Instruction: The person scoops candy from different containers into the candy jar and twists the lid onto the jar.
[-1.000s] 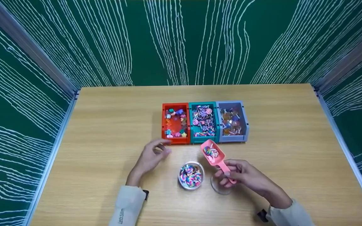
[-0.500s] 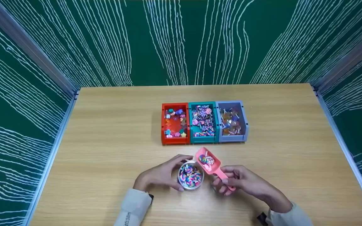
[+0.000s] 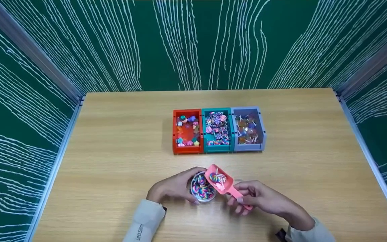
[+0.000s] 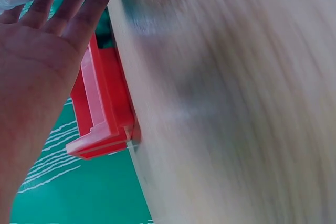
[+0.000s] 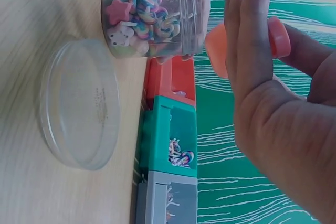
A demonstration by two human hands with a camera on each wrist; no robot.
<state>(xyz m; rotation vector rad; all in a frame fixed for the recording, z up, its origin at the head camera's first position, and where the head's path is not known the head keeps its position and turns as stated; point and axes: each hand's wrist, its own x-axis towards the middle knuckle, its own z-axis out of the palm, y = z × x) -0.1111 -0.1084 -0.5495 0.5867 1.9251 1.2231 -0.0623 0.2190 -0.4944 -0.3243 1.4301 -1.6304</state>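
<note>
My left hand [image 3: 177, 186] grips the clear round jar [image 3: 194, 194] from the left, thumb in front and fingers behind. Through the jar's wall in the right wrist view show swirled candy charms [image 5: 152, 14] and a pink star [image 5: 118, 11]. A pink scoop [image 3: 235, 193] is held by its handle in my right hand [image 3: 262, 198]. Its tray, carrying a few swirled lollipop charms [image 3: 217, 178], overlaps the jar's right rim from above. Below the right hand, a clear round lid [image 5: 79, 108] lies on the table, mostly hidden in the head view.
Three joined bins stand behind the jar: red [image 3: 188, 150] with small colored charms, teal [image 3: 217, 148] with swirled lollipops, and lavender [image 3: 249, 147] with clear lollipops. Green walls [image 3: 207, 43] with white lines enclose the wooden table [image 3: 119, 134] on the back and sides.
My left hand has come from beside the red bin down to the jar and taken hold of it. The loaded scoop has moved left and nearer me, over the jar's rim.
</note>
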